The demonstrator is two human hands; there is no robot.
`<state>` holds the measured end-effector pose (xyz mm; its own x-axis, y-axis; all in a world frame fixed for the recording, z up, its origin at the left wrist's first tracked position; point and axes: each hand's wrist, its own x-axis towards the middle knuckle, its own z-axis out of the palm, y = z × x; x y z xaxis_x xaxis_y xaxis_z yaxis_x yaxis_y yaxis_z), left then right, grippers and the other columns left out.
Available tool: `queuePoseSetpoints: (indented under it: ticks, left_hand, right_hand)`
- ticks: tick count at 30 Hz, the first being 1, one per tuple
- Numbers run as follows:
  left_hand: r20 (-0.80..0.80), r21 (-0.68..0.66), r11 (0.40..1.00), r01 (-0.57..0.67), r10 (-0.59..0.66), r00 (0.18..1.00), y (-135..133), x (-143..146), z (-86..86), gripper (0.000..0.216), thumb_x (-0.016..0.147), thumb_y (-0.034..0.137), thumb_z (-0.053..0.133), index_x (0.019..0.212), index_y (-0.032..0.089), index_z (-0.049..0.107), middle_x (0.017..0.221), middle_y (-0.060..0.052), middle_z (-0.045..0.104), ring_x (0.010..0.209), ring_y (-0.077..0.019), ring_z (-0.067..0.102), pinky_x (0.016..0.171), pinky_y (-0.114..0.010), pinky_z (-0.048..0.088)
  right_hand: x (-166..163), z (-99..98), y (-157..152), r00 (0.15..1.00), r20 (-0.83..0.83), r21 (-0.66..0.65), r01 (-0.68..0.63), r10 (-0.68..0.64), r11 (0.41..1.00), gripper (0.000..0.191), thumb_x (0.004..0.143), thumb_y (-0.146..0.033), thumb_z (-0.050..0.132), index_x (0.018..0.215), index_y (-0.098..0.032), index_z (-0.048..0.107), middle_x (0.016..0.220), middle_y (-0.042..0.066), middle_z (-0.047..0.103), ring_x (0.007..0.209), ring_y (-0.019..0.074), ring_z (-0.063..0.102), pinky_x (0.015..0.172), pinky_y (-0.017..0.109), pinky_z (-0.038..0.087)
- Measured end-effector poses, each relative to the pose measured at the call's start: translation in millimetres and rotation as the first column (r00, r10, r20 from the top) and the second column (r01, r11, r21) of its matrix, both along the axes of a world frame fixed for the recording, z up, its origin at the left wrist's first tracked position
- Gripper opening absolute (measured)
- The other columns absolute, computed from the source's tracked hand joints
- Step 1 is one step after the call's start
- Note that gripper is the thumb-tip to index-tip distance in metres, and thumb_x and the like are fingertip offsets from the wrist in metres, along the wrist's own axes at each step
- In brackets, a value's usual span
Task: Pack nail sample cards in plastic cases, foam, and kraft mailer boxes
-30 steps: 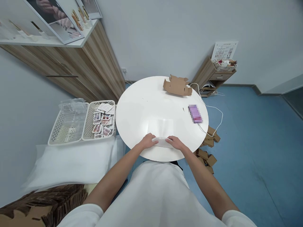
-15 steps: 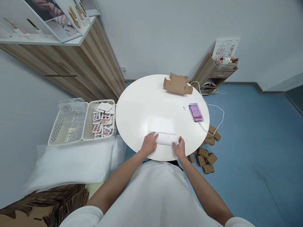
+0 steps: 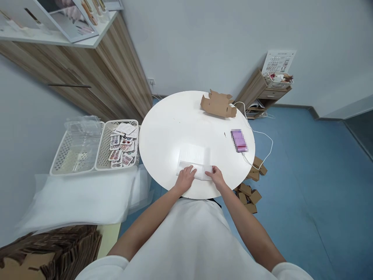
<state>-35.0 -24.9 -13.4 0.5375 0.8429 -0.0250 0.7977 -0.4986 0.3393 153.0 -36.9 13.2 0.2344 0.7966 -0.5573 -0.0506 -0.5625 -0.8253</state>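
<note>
A translucent white wrapping sheet (image 3: 194, 153) lies near the front of the round white table (image 3: 163, 128), its near part folded into a flat bundle (image 3: 200, 171). Whatever the folds may contain is hidden. My left hand (image 3: 185, 179) holds the bundle down from its left part, fingers curved over it and thumb toward the middle. At the right end, my right hand (image 3: 216, 177) pinches the folded edge between thumb and fingers. Beyond the hands, an unfolded brown cardboard box (image 3: 218, 105) stands at the table's back edge.
A phone (image 3: 239, 140) with a white cable (image 3: 266, 134) lies at the table's right. Left of the table are a basket of printed cards (image 3: 100, 155), a basket of clear plastic (image 3: 58, 157) and stacked white sheets (image 3: 87, 198). Small brown boxes (image 3: 250, 194) lie on the floor.
My right hand has moved left and now grips the bundle's right end, which is folded inward. My left hand stays on the bundle. The view has shifted slightly.
</note>
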Motion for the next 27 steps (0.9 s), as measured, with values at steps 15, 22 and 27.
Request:
queuePoseSetpoints:
  ticks: [15, 22, 27]
  left_hand:
    - [0.012, 0.009, 0.999, -0.042, 0.042, 0.999, 6, 60, 0.3, 0.044, 0.078, 0.009, 0.038, 0.119, 0.022, 0.044, 0.116, -0.01, 0.048, 0.106, -0.0236, 0.044, 0.083, -0.037, 0.037]
    - [0.151, -0.166, 0.965, -0.204, 0.229, 0.962, -4, 85, 20.3, 0.045, 0.08, 0.034, 0.042, 0.123, 0.021, 0.039, 0.105, -0.008, 0.053, 0.098, -0.0226, 0.047, 0.083, -0.037, 0.035]
    - [0.108, -0.284, 0.878, -0.386, 0.429, 0.897, -1, 94, 25.6, 0.029, 0.079, 0.041, 0.043, 0.095, 0.021, 0.056, 0.086, -0.005, 0.06, 0.085, -0.0214, 0.054, 0.081, -0.039, 0.033]
  right_hand:
    - [44, -1.3, 17, 0.998, 0.035, -0.056, 0.044, -0.042, 0.997, 0.026, 0.06, -0.029, 0.059, 0.083, -0.018, 0.054, 0.074, 0.001, 0.059, 0.064, 0.0139, 0.056, 0.055, 0.025, 0.045]
    - [41, 6.2, 32, 0.978, -0.089, -0.06, -0.194, 0.188, 0.979, 0.023, 0.067, -0.025, 0.056, 0.088, -0.017, 0.054, 0.076, 0.004, 0.059, 0.068, 0.0138, 0.06, 0.064, 0.027, 0.05]
    - [43, -0.8, 35, 0.952, 0.023, -0.043, -0.303, 0.304, 0.952, 0.026, 0.07, -0.019, 0.05, 0.095, -0.015, 0.056, 0.081, 0.005, 0.06, 0.074, 0.0149, 0.061, 0.071, 0.029, 0.049]
